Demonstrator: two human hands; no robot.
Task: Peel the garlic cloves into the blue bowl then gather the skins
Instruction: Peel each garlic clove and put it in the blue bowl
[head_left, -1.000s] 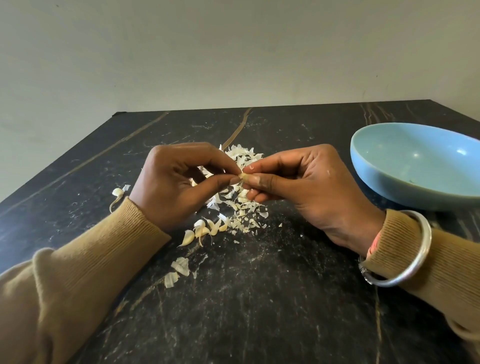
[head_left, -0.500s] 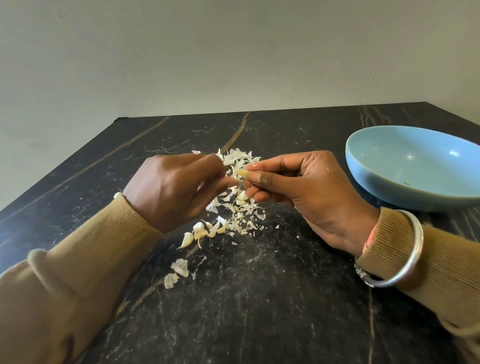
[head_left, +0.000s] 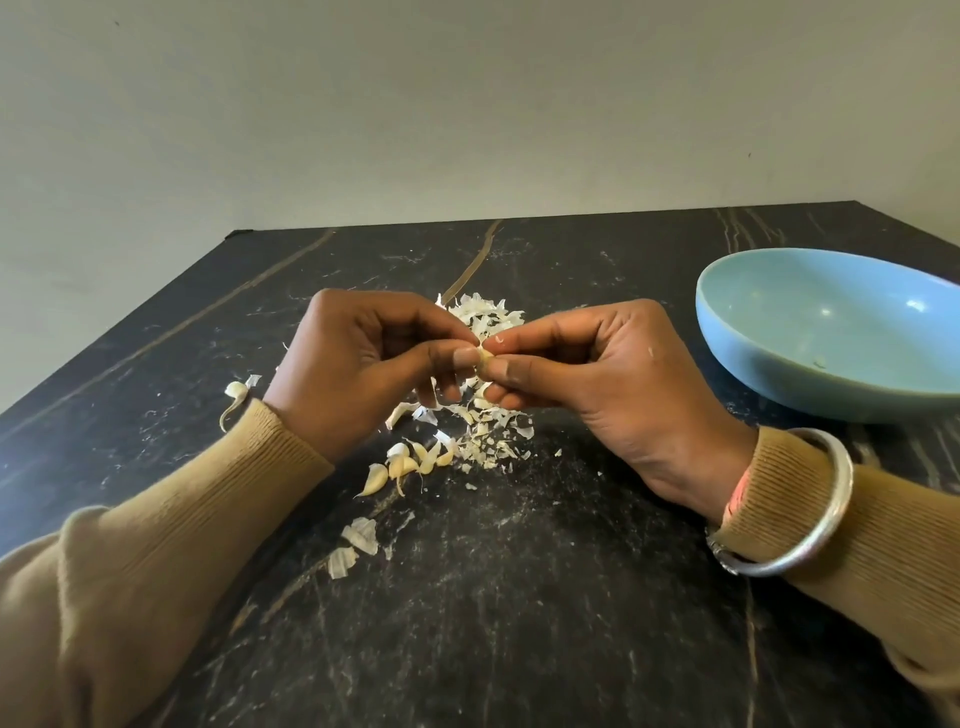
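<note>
Head view, mid-peel. I noted the left hand (head_left: 358, 364) back at the garlic clove (head_left: 484, 358): half a second before it had drawn off to the left, now its thumb and forefinger pinched the clove's near end again. The right hand (head_left: 613, 384) pinched the other end between thumb and fingertips, other fingers curled under. The clove was held in the air over the heap of skins (head_left: 488, 317), well apart from the blue bowl (head_left: 831, 395) at the right.

My reading: one strip pulled, a fresh grip taken for the next. Clove looked pale, but how much skin was left I could not tell.

Bowl showed only a small speck inside. Several unpeeled cloves (head_left: 410, 462) lay just below the heap on the black table (head_left: 519, 597), one stray clove (head_left: 235, 389) beside the left cuff. Gathering not yet begun
</note>
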